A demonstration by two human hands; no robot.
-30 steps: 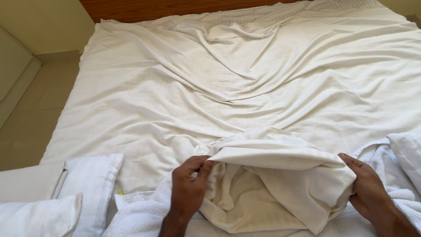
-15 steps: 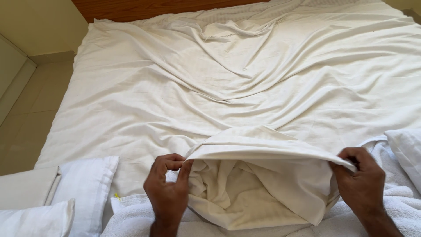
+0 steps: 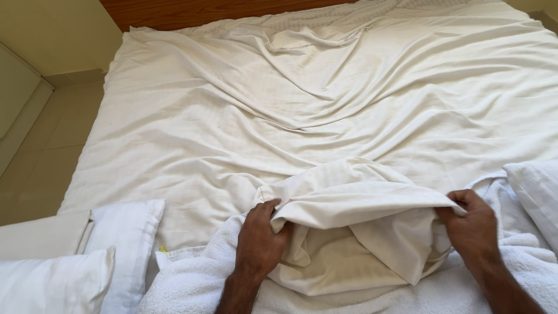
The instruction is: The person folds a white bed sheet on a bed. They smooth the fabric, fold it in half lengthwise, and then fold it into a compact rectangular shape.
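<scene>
A large cream duvet cover [image 3: 325, 116] lies rumpled across the bed. Its near edge is lifted into an open mouth [image 3: 360, 244] showing the inner cloth. My left hand [image 3: 258, 241] grips the left side of that edge, fingers curled over the fabric. My right hand [image 3: 474, 229] pinches the right side of the same edge. Both hands rest over a white fluffy duvet [image 3: 197, 285] that lies along the near side of the bed, under the cover's opening.
White pillows [image 3: 75, 273] are stacked at the lower left, and another pillow [image 3: 537, 192] sits at the right edge. A wooden headboard [image 3: 197, 11] runs along the far side. Tiled floor [image 3: 40, 151] and a pale wall lie to the left.
The cover's raised opening has come down lower and flatter onto the fluffy duvet. Both hands keep their grip on the edge and have shifted slightly.
</scene>
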